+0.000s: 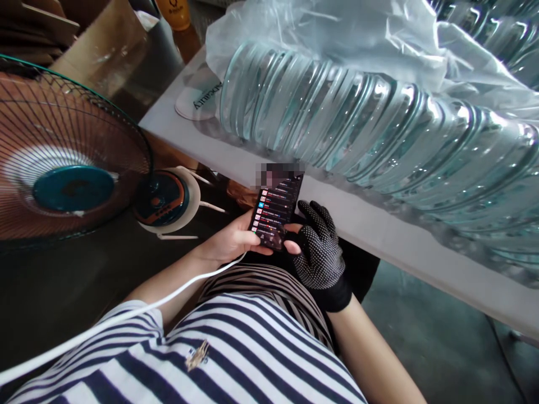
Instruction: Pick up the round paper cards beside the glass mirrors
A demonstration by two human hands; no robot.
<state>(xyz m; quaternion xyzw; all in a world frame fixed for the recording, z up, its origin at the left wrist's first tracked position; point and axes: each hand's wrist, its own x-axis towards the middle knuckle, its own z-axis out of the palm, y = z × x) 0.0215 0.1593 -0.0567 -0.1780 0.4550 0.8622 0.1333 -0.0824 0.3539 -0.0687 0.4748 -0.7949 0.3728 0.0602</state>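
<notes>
My bare left hand [236, 240] is wrapped round the lower left part of a black smartphone [274, 213], its thumb along the bottom edge. A list with small icons glows on the screen; the top is pixelated. My right hand [319, 249] wears a black glove with white dots that leaves the thumb and forefinger tips bare. Those tips are apart at the lower right edge of the phone, and the hand grips nothing. A white cable [168, 293] runs from the lower left up to the phone's bottom end, where my left hand hides its tip.
Beyond the phone, a long row of clear glass dishes [337, 112] stands on a white table [366, 216], partly under plastic film [337, 28]. A caged fan [73, 179] is at the left, near a round white-rimmed stool [191, 196]. Cardboard [101, 45] lies behind.
</notes>
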